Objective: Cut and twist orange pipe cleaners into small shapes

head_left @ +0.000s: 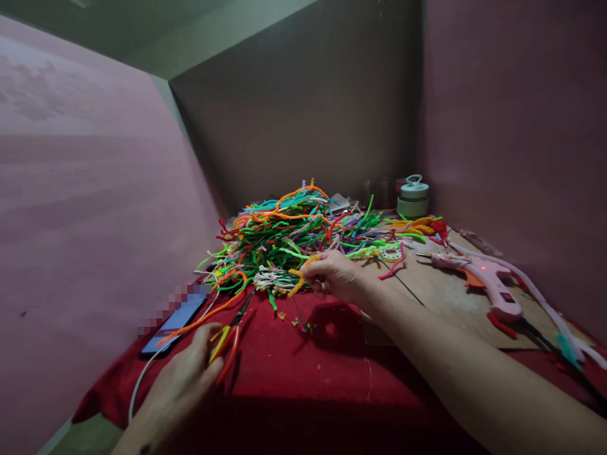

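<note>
In my left hand [183,370] is a pair of scissors [232,347] with red and yellow handles, its blades pointing away from me over the red cloth. My right hand [334,275] pinches a short, bent yellow-orange pipe cleaner [298,287] between thumb and fingers. Just behind it lies a bundle of thin stems with pale tips [272,278]. A large heap of colourful pipe cleaners [284,224] rises beyond both hands. Small green and yellow scraps [307,327] are scattered on the cloth below my right hand.
A pink glue gun [493,281] with a lit red light rests on a board [441,303] at the right. The phone [177,322] and a white cable lie at the left. A green lidded jar [413,199] stands at the back. Pink walls flank the red-covered table [303,373].
</note>
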A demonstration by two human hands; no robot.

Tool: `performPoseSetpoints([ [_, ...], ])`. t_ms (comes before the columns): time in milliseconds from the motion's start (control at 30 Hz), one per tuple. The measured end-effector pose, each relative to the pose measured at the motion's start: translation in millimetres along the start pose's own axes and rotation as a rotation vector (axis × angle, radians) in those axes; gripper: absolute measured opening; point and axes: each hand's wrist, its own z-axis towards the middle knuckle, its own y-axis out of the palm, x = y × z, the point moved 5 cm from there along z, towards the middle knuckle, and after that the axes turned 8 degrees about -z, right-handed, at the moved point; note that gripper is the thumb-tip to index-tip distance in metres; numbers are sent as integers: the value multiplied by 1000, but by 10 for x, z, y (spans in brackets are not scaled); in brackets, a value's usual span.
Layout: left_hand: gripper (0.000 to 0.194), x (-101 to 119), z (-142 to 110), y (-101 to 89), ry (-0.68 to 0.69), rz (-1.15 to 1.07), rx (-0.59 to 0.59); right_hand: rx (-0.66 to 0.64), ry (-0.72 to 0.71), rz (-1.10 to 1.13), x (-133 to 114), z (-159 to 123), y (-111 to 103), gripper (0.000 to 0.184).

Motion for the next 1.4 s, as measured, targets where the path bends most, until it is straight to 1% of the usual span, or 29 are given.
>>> performPoseSetpoints([
  [67, 37, 38, -40, -18, 5, -50, 50, -9, 13, 25, -4, -10, 5, 12],
  [100, 41, 115, -48, -31, 52, -61, 68, -13, 20, 34, -6, -15, 7, 12],
  [133, 42, 230, -51, -55, 136, -64, 97, -21, 27, 42, -7, -21, 11, 12],
  [167, 40, 380, -55, -75, 263, -57, 117, -31, 33, 48, -9, -26, 14, 12],
  [200, 38, 527, -55, -88, 373, -16, 130, -44, 40, 52, -10, -31, 17, 11],
  [233, 35, 651, -48, -101, 441, 44, 152, -58, 45, 54, -11, -34, 19, 11],
  [267, 34, 746, -32, -111, 473, 109, 179, -75, 49, 52, -10, -36, 20, 11],
  [333, 37, 848, 13, -114, 464, 233, 206, -108, 62, 43, 0, -35, 14, 9],
  [467, 43, 848, 49, -72, 454, 368, 175, -156, 94, 23, 46, -27, -15, 6],
  [633, 44, 796, 26, -33, 449, 410, 129, -164, 102, 39, 70, -34, -33, 7],
  [733, 45, 802, 24, -21, 460, 387, 105, -185, 109, 27, 68, -42, -30, 9],
  [867, 47, 812, 13, -18, 478, 350, 94, -250, 133, -11, 77, -54, -20, 12],
  [967, 48, 822, -8, -10, 498, 331, 81, -260, 135, -22, 83, -57, -22, 14],
  [1067, 48, 833, -28, 0, 527, 330, 95, -255, 146, -26, 93, -54, -21, 15],
  [1233, 45, 831, -36, 7, 572, 297, 127, -291, 201, -16, 117, -48, -6, 14],
  [1400, 43, 808, -29, 25, 624, 214, 112, -308, 225, 4, 116, -60, 1, 18],
])
